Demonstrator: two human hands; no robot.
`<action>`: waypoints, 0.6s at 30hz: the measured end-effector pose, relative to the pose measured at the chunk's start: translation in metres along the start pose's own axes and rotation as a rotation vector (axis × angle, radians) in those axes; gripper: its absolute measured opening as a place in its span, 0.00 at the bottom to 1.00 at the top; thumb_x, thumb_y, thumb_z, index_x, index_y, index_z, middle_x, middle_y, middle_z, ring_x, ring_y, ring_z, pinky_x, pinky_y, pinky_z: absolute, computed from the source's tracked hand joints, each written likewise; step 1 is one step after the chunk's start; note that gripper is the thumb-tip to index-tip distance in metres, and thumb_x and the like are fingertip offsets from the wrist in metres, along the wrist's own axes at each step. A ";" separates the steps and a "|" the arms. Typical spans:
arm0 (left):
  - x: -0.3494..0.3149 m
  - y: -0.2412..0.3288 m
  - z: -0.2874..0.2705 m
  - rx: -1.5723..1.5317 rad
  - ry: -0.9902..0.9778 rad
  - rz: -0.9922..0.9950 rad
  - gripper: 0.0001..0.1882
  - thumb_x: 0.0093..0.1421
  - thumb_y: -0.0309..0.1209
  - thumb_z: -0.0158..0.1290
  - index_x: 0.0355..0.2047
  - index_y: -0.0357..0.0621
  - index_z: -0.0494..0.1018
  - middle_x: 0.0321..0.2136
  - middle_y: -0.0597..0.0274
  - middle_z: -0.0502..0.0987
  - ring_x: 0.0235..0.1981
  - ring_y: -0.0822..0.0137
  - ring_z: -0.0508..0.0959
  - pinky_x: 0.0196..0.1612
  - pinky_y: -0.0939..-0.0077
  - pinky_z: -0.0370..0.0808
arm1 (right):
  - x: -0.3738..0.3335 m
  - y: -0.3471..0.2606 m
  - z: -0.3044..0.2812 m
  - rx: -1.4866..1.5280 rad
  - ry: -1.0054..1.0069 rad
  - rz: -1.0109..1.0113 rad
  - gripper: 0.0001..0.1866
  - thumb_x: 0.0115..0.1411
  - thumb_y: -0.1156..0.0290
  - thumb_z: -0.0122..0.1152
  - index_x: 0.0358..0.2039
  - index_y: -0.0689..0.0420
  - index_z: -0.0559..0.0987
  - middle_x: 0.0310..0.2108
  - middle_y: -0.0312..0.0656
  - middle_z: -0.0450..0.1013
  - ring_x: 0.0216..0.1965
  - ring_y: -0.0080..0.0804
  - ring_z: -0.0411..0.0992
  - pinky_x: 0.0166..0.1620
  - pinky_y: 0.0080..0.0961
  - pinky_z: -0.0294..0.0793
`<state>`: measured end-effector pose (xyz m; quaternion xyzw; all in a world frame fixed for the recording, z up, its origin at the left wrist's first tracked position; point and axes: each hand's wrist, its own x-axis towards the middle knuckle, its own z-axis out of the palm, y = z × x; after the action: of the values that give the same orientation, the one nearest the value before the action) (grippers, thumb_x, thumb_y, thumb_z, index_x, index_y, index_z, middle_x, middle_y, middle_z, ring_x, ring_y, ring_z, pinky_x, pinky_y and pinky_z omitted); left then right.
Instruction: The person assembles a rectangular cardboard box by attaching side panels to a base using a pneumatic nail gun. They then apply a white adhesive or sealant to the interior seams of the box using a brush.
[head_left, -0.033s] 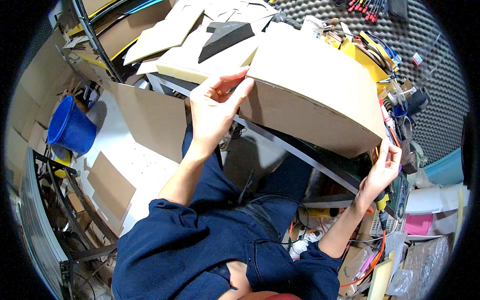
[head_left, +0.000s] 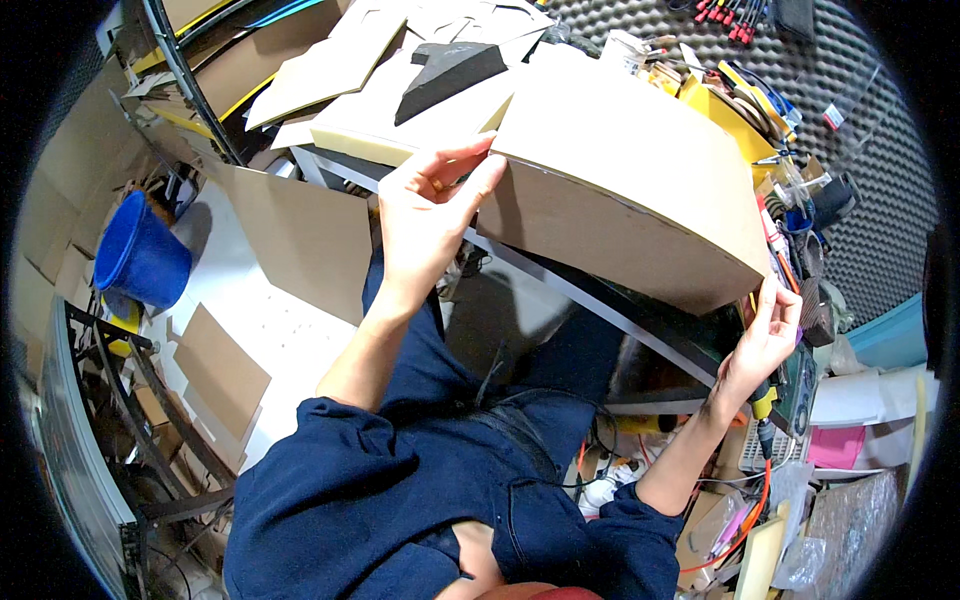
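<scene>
A cardboard box [head_left: 620, 235], with a brightly lit tan top and a shaded front side, rests at the front edge of the workbench, tilted in view. My left hand [head_left: 430, 205] pinches its near left corner between thumb and fingers. At the near right corner, my right hand [head_left: 762, 335] grips the edge with its fingertips; part of those fingers is hidden behind the corner. A dark line runs along the seam between top and front. Behind my left hand lies a dark grey angular foam block [head_left: 450, 78] on a thick cream sheet [head_left: 360, 138].
Flat cut panels [head_left: 325, 70] lie at the back left of the bench. Tools and a yellow bin [head_left: 725, 115] crowd its right side. A brown board [head_left: 300, 235] leans below on the left, near a blue bucket [head_left: 143, 250]. An orange cable [head_left: 768, 500] hangs at right.
</scene>
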<state>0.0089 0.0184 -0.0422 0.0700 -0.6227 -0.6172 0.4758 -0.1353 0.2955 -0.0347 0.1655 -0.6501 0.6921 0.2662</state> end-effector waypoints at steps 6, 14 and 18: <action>0.001 0.004 0.003 0.159 0.075 -0.030 0.10 0.53 0.28 0.61 0.36 0.38 0.78 0.28 0.62 0.80 0.30 0.78 0.76 0.37 0.84 0.73 | 0.005 -0.009 -0.005 -0.009 -0.021 0.077 0.10 0.61 0.67 0.56 0.26 0.57 0.72 0.26 0.31 0.69 0.29 0.16 0.67 0.35 0.17 0.72; 0.003 -0.006 -0.006 0.040 0.085 0.040 0.11 0.57 0.29 0.57 0.38 0.35 0.77 0.31 0.60 0.79 0.34 0.75 0.77 0.40 0.83 0.75 | 0.021 -0.016 -0.017 0.181 -0.177 0.273 0.08 0.60 0.69 0.57 0.27 0.61 0.77 0.29 0.36 0.74 0.32 0.17 0.71 0.39 0.19 0.74; 0.004 -0.001 0.000 0.227 0.076 0.090 0.12 0.57 0.30 0.57 0.39 0.35 0.76 0.31 0.58 0.79 0.34 0.75 0.77 0.39 0.83 0.75 | 0.030 -0.015 -0.026 0.113 -0.264 0.258 0.10 0.59 0.68 0.59 0.28 0.62 0.78 0.30 0.36 0.75 0.32 0.17 0.72 0.39 0.18 0.75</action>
<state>0.0060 0.0148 -0.0412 0.1190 -0.6727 -0.5175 0.5154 -0.1474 0.3255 -0.0083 0.1850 -0.6554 0.7281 0.0781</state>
